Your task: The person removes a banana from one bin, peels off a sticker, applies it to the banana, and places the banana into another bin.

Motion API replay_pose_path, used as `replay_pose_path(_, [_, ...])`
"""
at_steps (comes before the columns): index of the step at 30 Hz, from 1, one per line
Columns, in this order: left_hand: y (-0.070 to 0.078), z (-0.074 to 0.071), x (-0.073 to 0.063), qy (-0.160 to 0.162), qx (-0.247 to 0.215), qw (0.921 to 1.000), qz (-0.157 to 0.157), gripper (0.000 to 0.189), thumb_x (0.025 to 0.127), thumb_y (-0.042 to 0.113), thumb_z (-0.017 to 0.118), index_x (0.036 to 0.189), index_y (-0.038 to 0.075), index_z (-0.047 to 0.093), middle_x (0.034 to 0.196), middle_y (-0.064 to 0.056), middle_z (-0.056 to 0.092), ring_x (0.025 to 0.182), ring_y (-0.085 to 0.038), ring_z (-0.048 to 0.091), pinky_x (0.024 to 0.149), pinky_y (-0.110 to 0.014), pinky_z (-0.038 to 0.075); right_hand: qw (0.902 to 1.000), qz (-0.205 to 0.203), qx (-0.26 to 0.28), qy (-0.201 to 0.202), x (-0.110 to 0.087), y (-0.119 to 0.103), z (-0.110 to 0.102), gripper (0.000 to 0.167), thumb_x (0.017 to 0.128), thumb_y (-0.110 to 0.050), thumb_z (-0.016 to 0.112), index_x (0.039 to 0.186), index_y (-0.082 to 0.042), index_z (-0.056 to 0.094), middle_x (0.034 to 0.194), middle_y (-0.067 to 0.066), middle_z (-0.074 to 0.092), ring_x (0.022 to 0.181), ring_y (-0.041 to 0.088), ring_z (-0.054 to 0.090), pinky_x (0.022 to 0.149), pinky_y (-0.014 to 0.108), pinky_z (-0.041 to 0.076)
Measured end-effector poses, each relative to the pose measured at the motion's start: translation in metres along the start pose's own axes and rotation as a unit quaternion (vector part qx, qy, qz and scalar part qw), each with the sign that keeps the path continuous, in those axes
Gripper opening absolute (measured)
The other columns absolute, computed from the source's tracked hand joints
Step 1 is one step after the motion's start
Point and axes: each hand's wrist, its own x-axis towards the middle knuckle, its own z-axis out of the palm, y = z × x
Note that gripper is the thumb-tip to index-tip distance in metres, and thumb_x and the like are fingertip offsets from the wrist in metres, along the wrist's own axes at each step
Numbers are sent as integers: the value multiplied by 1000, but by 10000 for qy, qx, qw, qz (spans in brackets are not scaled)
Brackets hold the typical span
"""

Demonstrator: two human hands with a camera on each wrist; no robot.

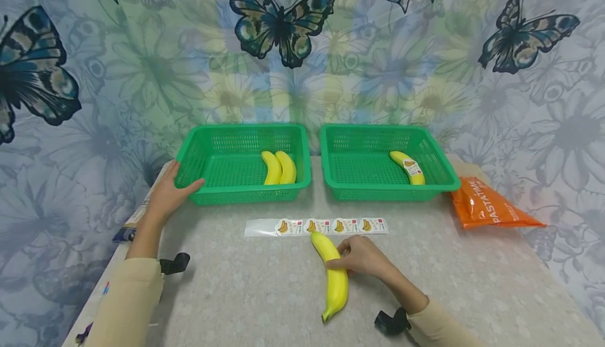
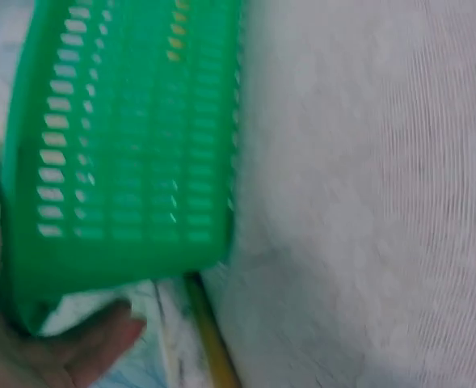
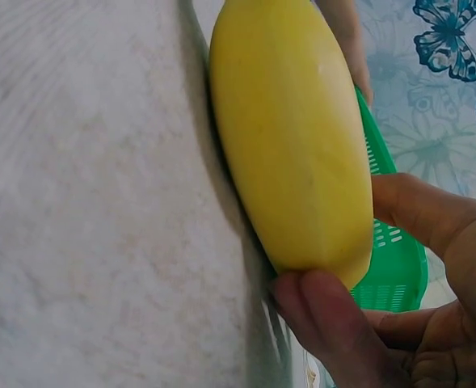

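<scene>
Firstly, table (image 1: 227, 300). Green basket (image 1: 250, 196), table's eleven o'clock. Banana (image 1: 337, 286), lying at table's six; probably light, firm, slick, easily bruised; best held mid-length. Left hand (image 1: 165, 196), spread at basket's eight o'clock corner. Right hand (image 1: 365, 255), banana's two o'clock side, pinching it.

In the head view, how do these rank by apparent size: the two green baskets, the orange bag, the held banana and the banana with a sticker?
1. Left basket and right basket: too alike to rank
2. Orange bag
3. Held banana
4. Stickered banana, farther away
</scene>
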Motion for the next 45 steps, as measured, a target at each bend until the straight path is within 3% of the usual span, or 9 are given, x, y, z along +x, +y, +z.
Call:
replay_pose_path(3, [4, 2, -5, 57, 195, 9998, -80, 106, 90, 69, 48, 157, 7, -4, 163, -21, -6, 144, -55, 7, 106, -77, 17, 10000, 10, -2, -2, 0, 0, 0, 41, 71, -43, 83, 89, -7, 76, 59, -3, 62, 50, 10, 55, 48, 22, 43])
replay_pose_path(8, [14, 2, -19, 769, 549, 9955, 45, 100, 92, 68, 45, 157, 3, 4, 161, -28, 7, 139, -60, 15, 106, -76, 18, 10000, -38, -5, 9, 0, 0, 0, 39, 72, -42, 83, 88, -7, 76, 58, -4, 61, 49, 10, 54, 48, 21, 41])
replay_pose_path(14, [41, 8, -51, 1861, 898, 9746, 861, 92, 91, 53, 61, 152, -4, 23, 151, -33, 32, 134, -56, 32, 109, -69, 25, 10000, -63, -42, 21, -1, 0, 0, 36, 72, -42, 83, 84, -9, 75, 56, -4, 59, 48, 9, 52, 47, 21, 39])
replay_pose_path(17, [58, 21, -70, 2005, 941, 9662, 1319, 90, 87, 46, 69, 151, -3, 28, 147, -32, 39, 133, -53, 36, 108, -67, 28, 10000, -84, -34, 18, -1, 1, 0, 35, 72, -42, 83, 83, -10, 75, 57, -5, 59, 49, 9, 52, 47, 21, 40])
replay_pose_path(20, [76, 41, -88, 1669, 981, 9656, 1736, 92, 84, 45, 72, 152, 1, 28, 148, -29, 40, 134, -50, 37, 107, -67, 31, 10000, -77, -27, 6, -1, 1, 0, 36, 72, -42, 83, 84, -9, 75, 57, -4, 60, 49, 9, 53, 47, 21, 41])
replay_pose_path(25, [99, 79, -112, 511, 1189, 9653, 2268, 98, 82, 55, 69, 154, 6, 26, 155, -19, 35, 141, -41, 34, 111, -63, 31, 10000, -8, -18, 8, -2, 0, -1, 38, 71, -43, 83, 86, -9, 75, 59, -4, 62, 50, 10, 55, 47, 22, 43])
replay_pose_path(31, [102, 113, -122, -458, 1368, 9552, 2583, 102, 80, 63, 67, 154, 5, 28, 159, -12, 32, 144, -36, 33, 114, -55, 33, 10000, -31, -73, 22, -2, -1, -1, 41, 72, -44, 82, 90, -8, 76, 58, -4, 62, 49, 10, 55, 47, 22, 42])
replay_pose_path(37, [101, 127, -120, -842, 1417, 9434, 2877, 101, 79, 63, 67, 153, 4, 31, 157, -14, 34, 145, -35, 33, 116, -55, 31, 9998, -6, -174, 37, -3, -2, -2, 39, 72, -43, 82, 88, -8, 76, 59, -4, 62, 50, 10, 55, 47, 22, 41])
replay_pose_path(45, [93, 139, -111, -735, 2118, 9239, 3100, 96, 82, 60, 65, 149, -1, 35, 154, -18, 38, 144, -35, 35, 117, -51, 31, 9998, 26, -213, -35, -5, -4, -4, 41, 72, -44, 82, 90, -7, 76, 61, -4, 62, 51, 10, 55, 49, 22, 41])
